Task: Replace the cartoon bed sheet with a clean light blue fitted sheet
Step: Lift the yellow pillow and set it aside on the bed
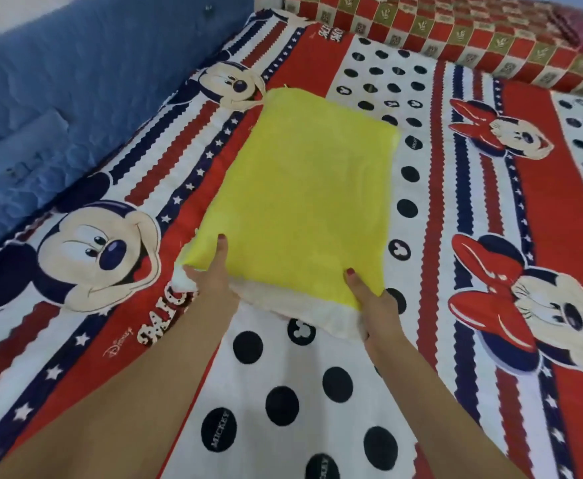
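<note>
The cartoon bed sheet (317, 392), red, white and navy with mouse faces and black dots, lies spread flat over the whole bed. A yellow pillow (303, 195) with a white inner edge showing at its near end lies on the sheet in the middle. My left hand (210, 271) grips the pillow's near left corner, thumb on top. My right hand (369, 299) grips the near right corner, thumb on the yellow cover and fingers under the white edge. No light blue sheet is in view.
A blue padded headboard (58, 81) runs along the left side of the bed. A red, white and olive checked bolster or folded quilt (455, 39) lies along the far edge of the bed.
</note>
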